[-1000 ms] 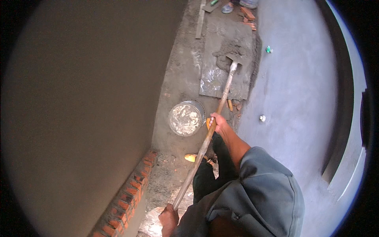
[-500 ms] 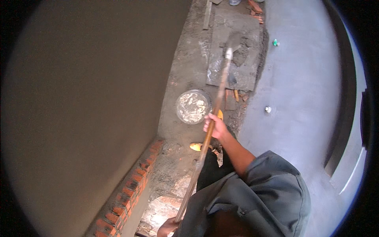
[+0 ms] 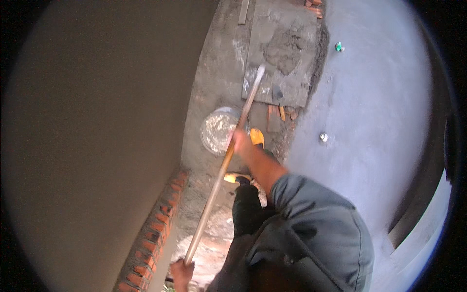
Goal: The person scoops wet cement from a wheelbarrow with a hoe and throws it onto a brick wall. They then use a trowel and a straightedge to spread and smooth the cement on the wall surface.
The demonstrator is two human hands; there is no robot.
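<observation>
My right hand grips the middle of a long pole-handled tool, and my left hand holds its lower end. The tool's pale upper end lies over a flat mortar-covered board, left of a heap of wet mortar; I cannot make out its blade. A bucket with whitish, crusted contents stands just left of the pole, near my right hand. Below the board lies a small tool with an orange handle.
A grey plastered wall rises on the left above a brick edge. A smooth grey surface on the right has green and white fittings. Loose bricks, a straight batten and my yellow shoes are in view.
The tool's head has moved off the mortar heap toward the left and nearer me. Both my hands have shifted left with the pole, my right one also nearer the bucket.
</observation>
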